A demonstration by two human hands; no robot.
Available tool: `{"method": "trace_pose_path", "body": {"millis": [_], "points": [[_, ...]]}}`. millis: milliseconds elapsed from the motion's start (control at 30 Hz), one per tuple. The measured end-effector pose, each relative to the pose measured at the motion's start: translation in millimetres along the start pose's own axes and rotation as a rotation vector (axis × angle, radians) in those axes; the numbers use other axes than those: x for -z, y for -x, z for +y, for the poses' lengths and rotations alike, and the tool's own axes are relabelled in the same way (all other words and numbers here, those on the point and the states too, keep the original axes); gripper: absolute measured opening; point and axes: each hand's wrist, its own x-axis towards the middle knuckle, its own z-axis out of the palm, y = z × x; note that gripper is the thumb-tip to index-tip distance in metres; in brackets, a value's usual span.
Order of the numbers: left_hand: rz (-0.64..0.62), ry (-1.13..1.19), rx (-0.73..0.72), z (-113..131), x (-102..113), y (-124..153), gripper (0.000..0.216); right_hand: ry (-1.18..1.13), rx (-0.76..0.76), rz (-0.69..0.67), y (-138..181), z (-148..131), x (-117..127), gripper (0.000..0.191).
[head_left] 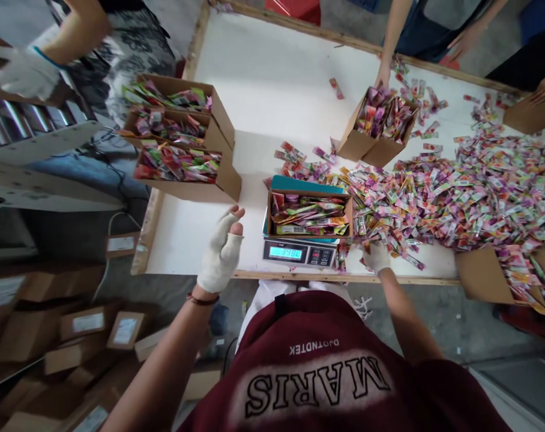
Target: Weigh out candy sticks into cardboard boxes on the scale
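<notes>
My left hand (221,255), in a white glove with bare fingertips, is raised over the table's front edge. Its fingers are stretched out and nothing is in it. To its right, an open cardboard box (350,219) full of small colourful sachets (311,221) sits on a digital scale (311,254) with a lit display. My right hand (377,258), gloved too, is low at the near edge of the sachet pile (416,195), right of the scale. It touches sachets there; blur hides whether its fingers grip one.
Three filled boxes (230,174) stand at the table's left end. Two more (358,144) are at the back, with a co-worker's hand (383,75) on them. A tilted box (482,276) lies front right. Another person's gloved hand (27,72) is beside a roller conveyor (18,123). Cartons (83,324) crowd the floor at left.
</notes>
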Motion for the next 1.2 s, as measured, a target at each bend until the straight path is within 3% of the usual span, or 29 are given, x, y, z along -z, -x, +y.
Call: {"method": "trace_pose_path", "body": {"millis": [100,200,300,400,467,533,667,833,1000,1200], "points": [[0.001,-0.032,-0.101,17.1,0.8,-4.7,0.053,-0.064,-0.005,0.048,-1.9,24.5,35.3,0.018],[0.009,-0.058,-0.177,30.1,-0.2,-8.2,0.047,-0.338,0.183,0.156,15.6,32.0,87.6,0.013],[-0.005,-0.077,-0.253,41.8,-4.6,-12.3,0.041,-0.758,0.435,0.113,37.1,0.6,133.5,0.021],[-0.024,-0.090,-0.337,52.1,-9.7,-15.5,0.038,-0.822,0.653,-0.003,40.0,-58.3,155.4,0.016],[-0.035,-0.113,-0.374,55.9,-10.6,-15.3,0.039,-0.709,0.790,0.113,32.4,-92.6,157.6,0.010],[-0.041,-0.138,-0.388,56.1,-7.8,-12.8,0.039,-0.602,0.849,0.314,24.3,-109.3,154.3,0.008],[0.003,-0.162,-0.352,48.9,8.3,-4.4,0.037,-0.585,0.718,0.525,22.8,-85.1,144.4,0.020],[0.067,-0.194,-0.304,46.4,26.4,-0.7,0.034,-0.575,0.486,0.568,37.4,-31.9,133.8,0.034],[0.060,-0.188,-0.326,60.7,20.8,-8.9,0.033,-0.463,0.379,0.545,42.0,-11.7,123.4,0.041],[0.011,-0.134,-0.384,79.4,13.1,-26.6,0.034,-0.083,0.295,0.367,32.3,25.4,119.2,0.040]]}}
